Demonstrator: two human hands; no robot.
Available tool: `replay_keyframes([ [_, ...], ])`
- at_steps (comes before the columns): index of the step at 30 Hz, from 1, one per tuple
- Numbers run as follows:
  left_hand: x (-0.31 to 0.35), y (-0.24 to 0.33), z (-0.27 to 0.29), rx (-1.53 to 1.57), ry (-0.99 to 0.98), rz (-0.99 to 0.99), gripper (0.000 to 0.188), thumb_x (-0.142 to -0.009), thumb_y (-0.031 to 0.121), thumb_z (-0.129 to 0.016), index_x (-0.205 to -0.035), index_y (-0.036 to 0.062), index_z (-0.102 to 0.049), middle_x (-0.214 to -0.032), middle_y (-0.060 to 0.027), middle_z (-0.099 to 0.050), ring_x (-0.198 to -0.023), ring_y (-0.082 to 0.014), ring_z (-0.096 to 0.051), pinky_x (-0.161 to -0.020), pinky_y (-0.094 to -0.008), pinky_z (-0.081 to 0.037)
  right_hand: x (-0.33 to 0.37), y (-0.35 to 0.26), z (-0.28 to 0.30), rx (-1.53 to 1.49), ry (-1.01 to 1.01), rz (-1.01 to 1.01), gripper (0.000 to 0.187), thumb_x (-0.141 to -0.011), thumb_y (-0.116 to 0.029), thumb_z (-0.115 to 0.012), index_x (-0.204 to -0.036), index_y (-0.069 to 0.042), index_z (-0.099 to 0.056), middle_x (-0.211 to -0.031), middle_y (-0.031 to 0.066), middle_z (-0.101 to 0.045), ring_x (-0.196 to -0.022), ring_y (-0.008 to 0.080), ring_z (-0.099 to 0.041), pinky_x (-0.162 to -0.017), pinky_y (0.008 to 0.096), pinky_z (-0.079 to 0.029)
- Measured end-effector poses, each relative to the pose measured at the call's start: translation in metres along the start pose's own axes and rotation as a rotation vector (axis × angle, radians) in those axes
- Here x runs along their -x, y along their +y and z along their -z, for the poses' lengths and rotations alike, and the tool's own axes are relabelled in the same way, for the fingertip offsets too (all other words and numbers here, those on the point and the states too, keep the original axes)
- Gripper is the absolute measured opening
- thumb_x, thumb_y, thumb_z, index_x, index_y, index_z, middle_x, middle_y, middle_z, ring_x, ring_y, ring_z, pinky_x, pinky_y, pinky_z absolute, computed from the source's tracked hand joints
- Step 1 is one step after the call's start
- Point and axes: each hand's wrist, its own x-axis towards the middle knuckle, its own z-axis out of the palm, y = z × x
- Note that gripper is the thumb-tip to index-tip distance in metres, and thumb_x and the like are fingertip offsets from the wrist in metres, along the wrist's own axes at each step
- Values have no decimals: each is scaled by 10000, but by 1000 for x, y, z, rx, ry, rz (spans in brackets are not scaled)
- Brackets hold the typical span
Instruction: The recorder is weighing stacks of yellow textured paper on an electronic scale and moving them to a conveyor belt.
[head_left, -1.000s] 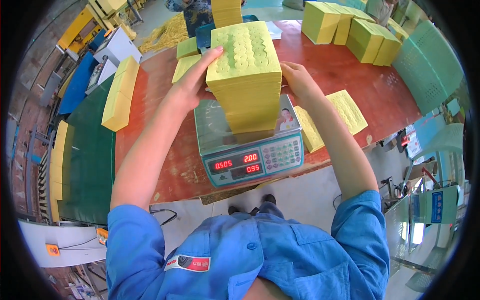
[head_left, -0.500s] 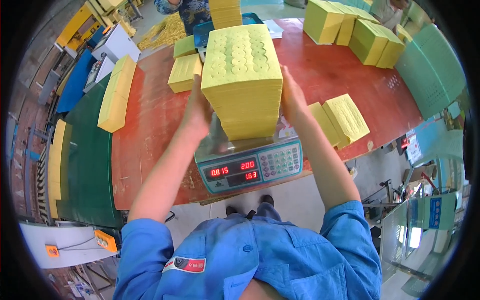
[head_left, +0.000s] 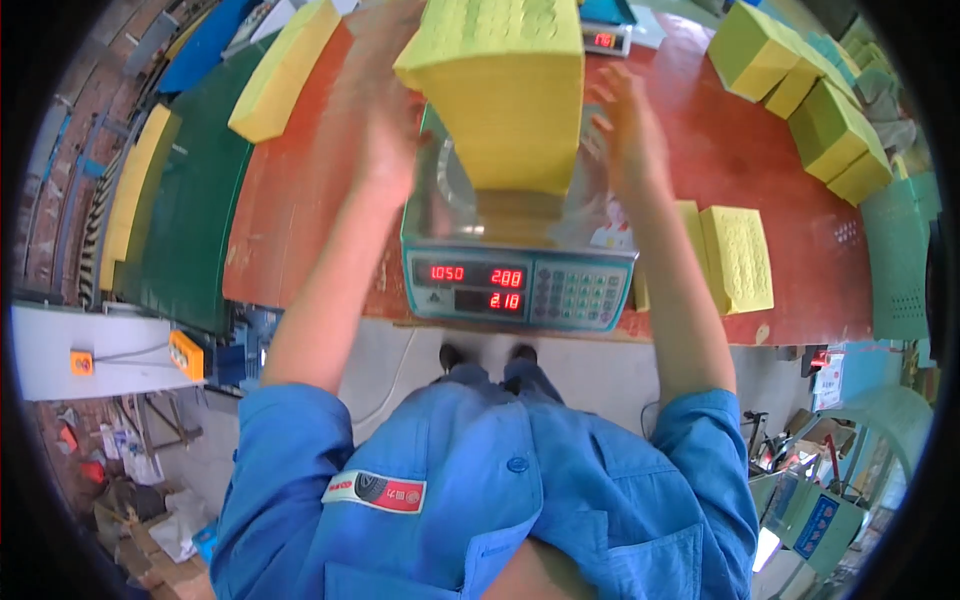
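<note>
In the head view, the stack of yellow embossed paper (head_left: 510, 120) stands between the hands on the price-computing scale (head_left: 440, 305), its top cut off by the upper rim. The right hand (head_left: 632, 130) is relaxed, fingers half curled, with a narrow gap to the stack. The left hand (head_left: 385, 145) is beside the opposite face, too blurred to tell whether it touches. The step in hand looks like weighing, as the red display is lit; any fresh lift would call for both palms pressed evenly against the sides, since loose sheets could slip. Toward the body from the hands run the scale's keypad and then the front edge of the red bench (head_left: 740, 150). Left of the left hand, a yellow block row (head_left: 285, 75) limits sideways travel. Two low paper stacks (head_left: 735, 260) lie nearer the body than the right hand, partly behind its forearm; outward from that hand, the bench offers room as far as the taller yellow stacks (head_left: 835, 125). A second scale (head_left: 606, 40) sits just beyond the right hand.
</note>
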Motion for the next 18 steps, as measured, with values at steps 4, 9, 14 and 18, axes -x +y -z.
replay_keyframes([
  [4,59,20,120,-78,257,-4,765,-1005,540,-364,-1489,-39,-234,-1517,-210,-304,-1304,-351,-453,-1073,-517,-398,81,-22,82,-127,-152,49,570,-1030,-421,-351,-1424,-13,-406,-1388,166,-507,-1194,283,-545,-997,385,-405],
  [9,165,-4,237,24,652,330,483,-981,391,-492,-1236,-18,-527,-1260,-183,-583,-1198,-304,-554,-1007,-440,-460,182,-10,125,-184,-124,-104,509,-1040,-371,-336,-1348,6,-486,-1161,164,-638,-1007,249,-620,-898,377,-457],
  [14,202,-27,272,82,648,396,341,-948,284,-551,-1133,1,-592,-1158,-147,-630,-1082,-262,-601,-962,-403,-477,232,18,101,-274,88,-213,469,-1023,-362,-407,-1250,22,-553,-1039,130,-669,-894,228,-617,-824,373,-480],
  [18,185,-15,276,103,550,362,301,-937,250,-568,-1114,9,-605,-1107,-128,-647,-1033,-240,-615,-941,-371,-483,249,31,76,-338,115,-208,442,-1015,-333,-427,-1226,32,-561,-1014,128,-662,-872,226,-610,-803,366,-480],
])
